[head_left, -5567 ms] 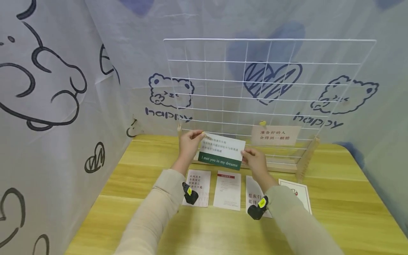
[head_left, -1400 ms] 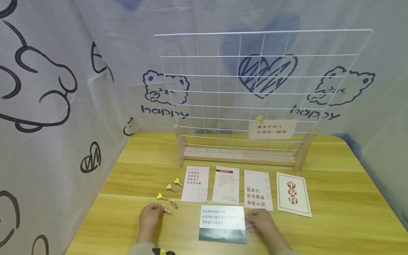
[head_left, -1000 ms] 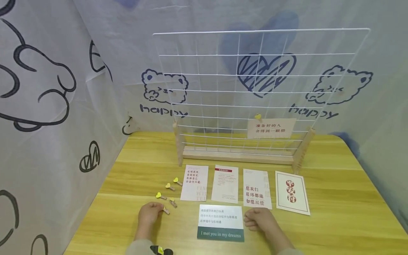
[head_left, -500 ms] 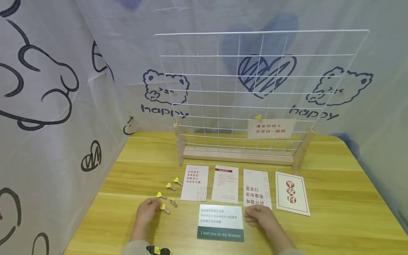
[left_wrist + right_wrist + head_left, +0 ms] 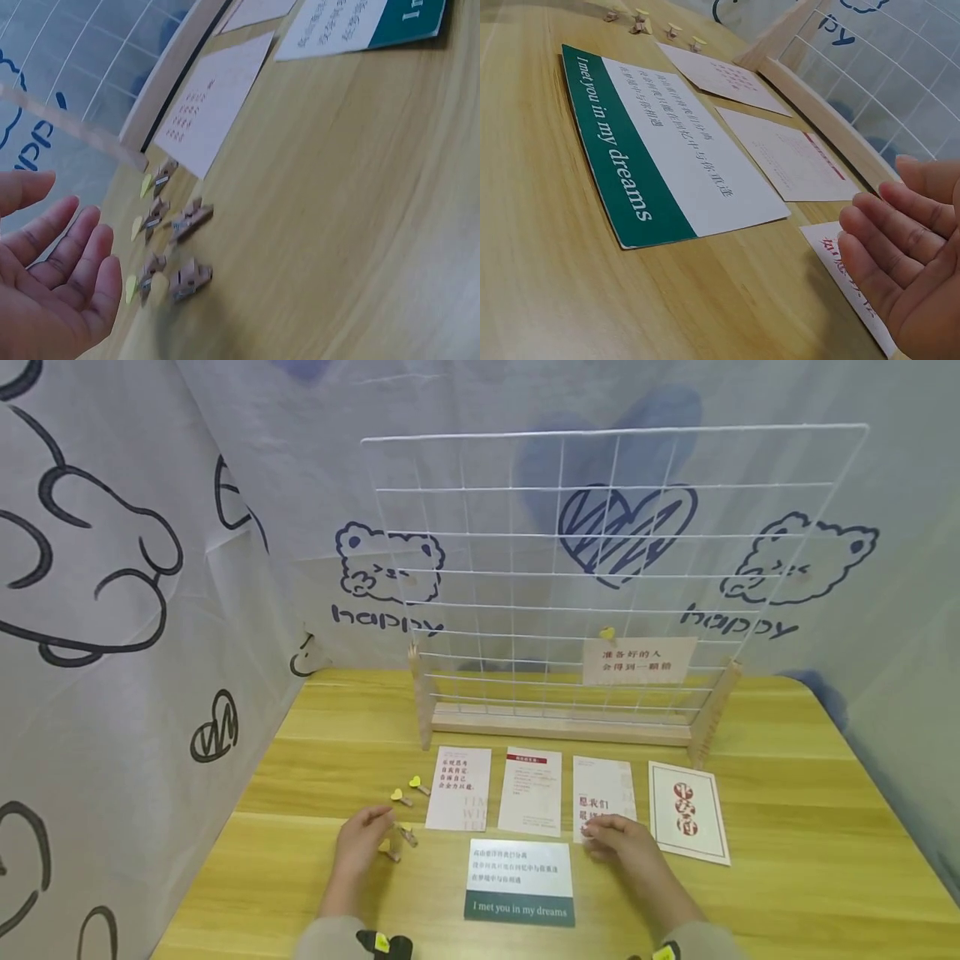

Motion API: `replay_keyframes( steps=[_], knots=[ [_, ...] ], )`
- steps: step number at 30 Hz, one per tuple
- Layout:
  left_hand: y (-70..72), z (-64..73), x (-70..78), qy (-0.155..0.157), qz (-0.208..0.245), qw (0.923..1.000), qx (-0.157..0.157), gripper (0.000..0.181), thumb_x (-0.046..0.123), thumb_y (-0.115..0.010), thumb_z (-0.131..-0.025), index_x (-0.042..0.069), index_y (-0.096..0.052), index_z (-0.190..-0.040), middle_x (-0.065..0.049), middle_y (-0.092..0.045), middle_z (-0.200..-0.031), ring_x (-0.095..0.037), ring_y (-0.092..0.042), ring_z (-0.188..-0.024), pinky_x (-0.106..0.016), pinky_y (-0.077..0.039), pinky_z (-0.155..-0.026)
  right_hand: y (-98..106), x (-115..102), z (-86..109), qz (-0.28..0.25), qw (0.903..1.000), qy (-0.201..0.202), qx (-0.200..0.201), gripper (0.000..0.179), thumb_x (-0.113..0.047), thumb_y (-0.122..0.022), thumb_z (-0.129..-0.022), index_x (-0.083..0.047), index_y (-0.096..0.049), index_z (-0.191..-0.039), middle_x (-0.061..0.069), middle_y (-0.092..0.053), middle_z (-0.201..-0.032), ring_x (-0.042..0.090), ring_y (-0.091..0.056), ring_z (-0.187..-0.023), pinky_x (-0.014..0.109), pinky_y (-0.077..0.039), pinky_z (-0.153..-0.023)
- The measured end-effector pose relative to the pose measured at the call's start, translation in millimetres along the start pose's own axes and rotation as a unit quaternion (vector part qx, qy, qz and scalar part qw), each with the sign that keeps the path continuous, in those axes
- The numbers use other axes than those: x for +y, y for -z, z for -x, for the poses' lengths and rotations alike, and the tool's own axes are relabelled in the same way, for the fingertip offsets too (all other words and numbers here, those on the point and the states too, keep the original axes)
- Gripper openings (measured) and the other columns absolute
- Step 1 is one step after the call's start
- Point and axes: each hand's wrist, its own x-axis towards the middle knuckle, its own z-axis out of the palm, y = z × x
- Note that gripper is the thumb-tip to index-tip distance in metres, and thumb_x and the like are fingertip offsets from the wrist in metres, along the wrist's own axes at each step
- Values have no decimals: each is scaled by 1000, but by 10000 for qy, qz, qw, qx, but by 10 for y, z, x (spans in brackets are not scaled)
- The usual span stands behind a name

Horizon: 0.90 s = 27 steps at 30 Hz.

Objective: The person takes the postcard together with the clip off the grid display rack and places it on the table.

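Observation:
My left hand (image 5: pixel 362 839) hovers over several wooden clothespins with yellow hearts (image 5: pixel 191 279) on the table; it covers one of them in the head view. In the left wrist view its fingers are loosely bent and hold nothing. My right hand (image 5: pixel 630 856) is over the lower part of a white card with red writing (image 5: pixel 602 777), relaxed and without anything in it. Between the hands lies a green and white card (image 5: pixel 519 881) reading "I met you in my dreams", flat on the wood and apart from both.
Other cards lie in a row behind it: a left one (image 5: pixel 459 787), one with a red bar (image 5: pixel 529 793) and a bordered one (image 5: pixel 688 814). Beyond them stands a white wire grid (image 5: pixel 512 535) on a wooden base (image 5: pixel 558 725). A yellow heart clothespin (image 5: pixel 607 632) holds a pink card (image 5: pixel 639 662) there.
The green and white card, held by both hands at the grid earlier, now lies on the table. My left hand has let go of a clothespin; both hands have since shifted slightly toward the grid.

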Motion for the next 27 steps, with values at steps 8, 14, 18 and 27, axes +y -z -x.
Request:
replay_keyframes(
  steps=[8,14,18,27],
  knots=[
    [-143,-80,168,-177,435,9989,-76,39,23,-52,-86,-3,-49,-114,-18,-49,-115,-31,-47,-103,-41,-38,-88,51,-123,-47,104,9999,40,110,33,-10,-60,-79,11,-51,-103,13,-59,-91,23,-57,-84,33,-47,-77],
    [-295,-144,273,-260,703,9970,-208,38,22,-53,-85,-4,-51,-113,-17,-52,-111,-30,-50,-99,-44,-40,-85,116,-226,-76,487,9984,289,81,39,-19,-61,-80,11,-51,-104,13,-61,-94,21,-58,-83,35,-47,-77],
    [-389,-215,306,-394,1102,9921,-453,41,24,-57,-83,-4,-52,-112,-17,-53,-108,-30,-51,-98,-41,-41,-84,209,-263,-110,695,9955,630,-109,44,-26,-60,-80,10,-51,-104,6,-62,-91,16,-59,-81,32,-47,-76],
    [-548,-256,611,-313,1636,9821,-881,40,16,-57,-83,-5,-48,-116,-19,-50,-114,-28,-48,-103,-38,-40,-88,521,-150,-395,490,9910,1225,-216,43,-28,-59,-82,5,-52,-109,7,-60,-100,15,-58,-87,28,-47,-76]
  ],
)
